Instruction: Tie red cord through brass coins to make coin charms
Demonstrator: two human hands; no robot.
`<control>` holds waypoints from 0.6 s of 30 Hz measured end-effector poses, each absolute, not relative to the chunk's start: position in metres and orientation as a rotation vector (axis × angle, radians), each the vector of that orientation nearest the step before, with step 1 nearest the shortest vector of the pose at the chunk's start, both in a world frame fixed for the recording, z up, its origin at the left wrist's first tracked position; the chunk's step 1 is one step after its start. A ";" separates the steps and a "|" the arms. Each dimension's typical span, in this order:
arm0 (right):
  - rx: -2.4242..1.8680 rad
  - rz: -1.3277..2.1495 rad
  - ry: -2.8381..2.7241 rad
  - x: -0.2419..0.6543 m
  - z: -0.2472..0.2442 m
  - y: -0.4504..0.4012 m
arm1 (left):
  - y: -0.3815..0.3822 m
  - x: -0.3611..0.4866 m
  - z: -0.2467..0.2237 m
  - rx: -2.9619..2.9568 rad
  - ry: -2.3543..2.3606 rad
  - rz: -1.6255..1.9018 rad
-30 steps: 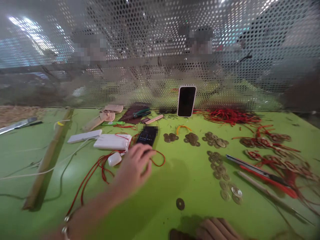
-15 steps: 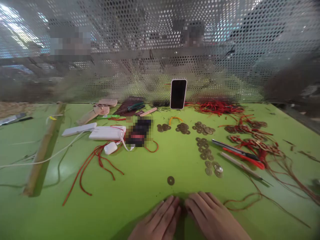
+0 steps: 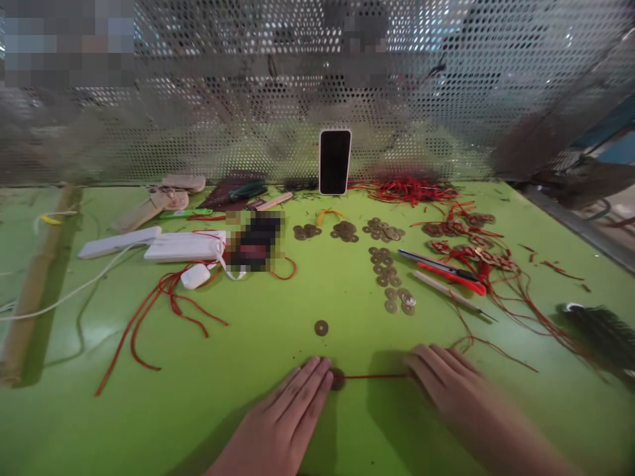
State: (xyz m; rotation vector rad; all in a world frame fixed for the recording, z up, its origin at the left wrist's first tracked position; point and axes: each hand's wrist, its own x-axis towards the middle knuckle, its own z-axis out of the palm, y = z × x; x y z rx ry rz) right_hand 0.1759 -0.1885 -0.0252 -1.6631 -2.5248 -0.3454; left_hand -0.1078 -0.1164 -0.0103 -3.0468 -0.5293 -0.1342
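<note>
My left hand [image 3: 292, 410] lies on the green table with its fingers together, pressing at the left side of a dark round coin [image 3: 338, 379]. A red cord [image 3: 374, 377] runs straight from that coin to my right hand [image 3: 449, 377], whose curled fingers close on the cord's end. Just beyond the left fingertips a single holed coin [image 3: 321, 328] lies flat. Further back are small groups of similar coins [image 3: 344, 231], and more coins [image 3: 384, 266] form a column at the right of centre.
A knife [image 3: 436, 264] and a wooden-handled awl [image 3: 446, 291] lie right of the coins, near red-corded coins [image 3: 476, 251]. A phone [image 3: 335, 162] stands at the back. White power banks [image 3: 186, 246], red cords [image 3: 143, 311] and a bamboo strip [image 3: 37, 284] are left.
My hands have moved apart, the right one to the right, drawing the red cord taut. A coin now shows beside my left fingers. The whole view has shifted.
</note>
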 end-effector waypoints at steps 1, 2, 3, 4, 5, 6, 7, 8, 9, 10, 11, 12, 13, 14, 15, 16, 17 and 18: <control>-1.689 -0.377 -2.506 0.183 -0.025 -0.192 | -0.117 -0.108 -0.010 -3.052 -0.530 -0.140; -1.721 -0.402 -2.495 0.191 -0.025 -0.196 | -0.117 -0.109 -0.010 -3.058 -0.520 -0.151; -1.745 -0.431 -2.482 0.198 -0.025 -0.199 | -0.118 -0.110 -0.010 -3.062 -0.502 -0.167; -1.756 -0.450 -2.482 0.204 -0.025 -0.202 | -0.117 -0.110 -0.010 -3.067 -0.489 -0.181; -1.759 -0.461 -2.484 0.210 -0.025 -0.204 | -0.117 -0.111 -0.010 -3.072 -0.485 -0.197; -1.748 -0.476 -2.484 0.214 -0.025 -0.205 | -0.116 -0.111 -0.009 -3.076 -0.496 -0.217; -1.735 -0.488 -2.483 0.218 -0.024 -0.206 | -0.114 -0.110 -0.008 -3.078 -0.525 -0.237; -1.724 -0.498 -2.478 0.221 -0.024 -0.206 | -0.112 -0.109 -0.006 -3.075 -0.567 -0.256; -1.715 -0.509 -2.474 0.223 -0.024 -0.205 | -0.109 -0.107 -0.003 -3.072 -0.614 -0.273; -1.707 -0.515 -2.471 0.225 -0.025 -0.204 | -0.105 -0.104 0.000 -3.073 -0.655 -0.289; -1.699 -0.516 -2.471 0.226 -0.025 -0.203 | -0.102 -0.101 0.004 -3.084 -0.690 -0.302; -1.693 -0.508 -2.477 0.226 -0.025 -0.202 | -0.098 -0.096 0.008 -3.110 -0.719 -0.308; -1.682 -0.499 -2.486 0.227 -0.025 -0.201 | -0.094 -0.091 0.011 -3.147 -0.735 -0.308; -1.671 -0.496 -2.492 0.227 -0.024 -0.201 | -0.091 -0.086 0.013 -3.188 -0.746 -0.299; -1.669 -0.496 -2.494 0.228 -0.024 -0.201 | -0.089 -0.081 0.014 -3.230 -0.744 -0.282; -1.672 -0.499 -2.492 0.228 -0.024 -0.201 | -0.087 -0.076 0.014 -3.270 -0.735 -0.256; -1.683 -0.497 -2.490 0.228 -0.023 -0.201 | -0.085 -0.072 0.013 -3.306 -0.724 -0.222; -1.693 -0.486 -2.491 0.228 -0.023 -0.201 | -0.085 -0.069 0.012 -3.334 -0.712 -0.189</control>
